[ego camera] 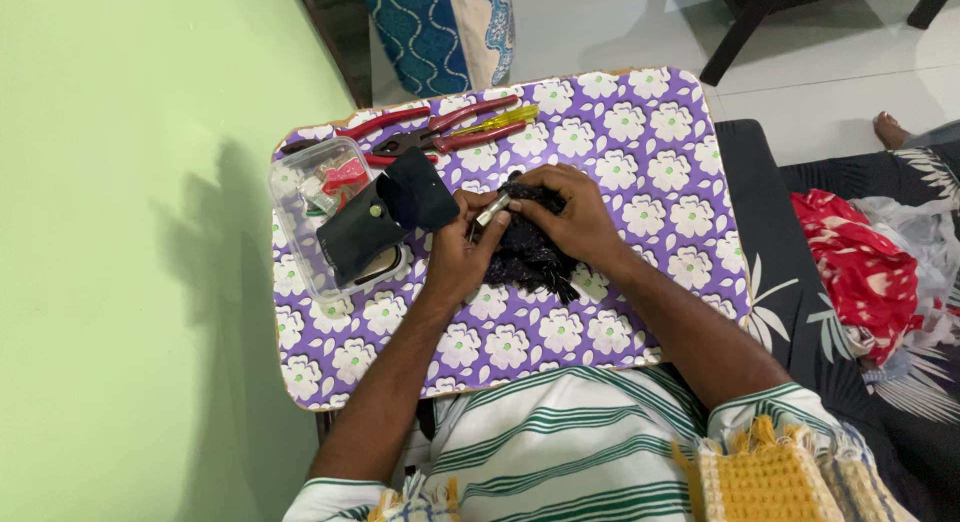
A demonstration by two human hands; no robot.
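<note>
Hands met over black fabric [528, 250]: left hand [458, 254] fingers pinched a small metal piece [491, 211], right hand [572, 217] fingers gripped cloth; fitting seemingly underway, demanding steadiness.

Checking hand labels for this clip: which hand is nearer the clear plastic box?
Left. The left hand works just right of the clear plastic box, beside its black pouch. The right hand lies farther right, on the black fabric.

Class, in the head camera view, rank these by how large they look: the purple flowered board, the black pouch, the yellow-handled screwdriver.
1. purple flowered board
2. black pouch
3. yellow-handled screwdriver
</note>
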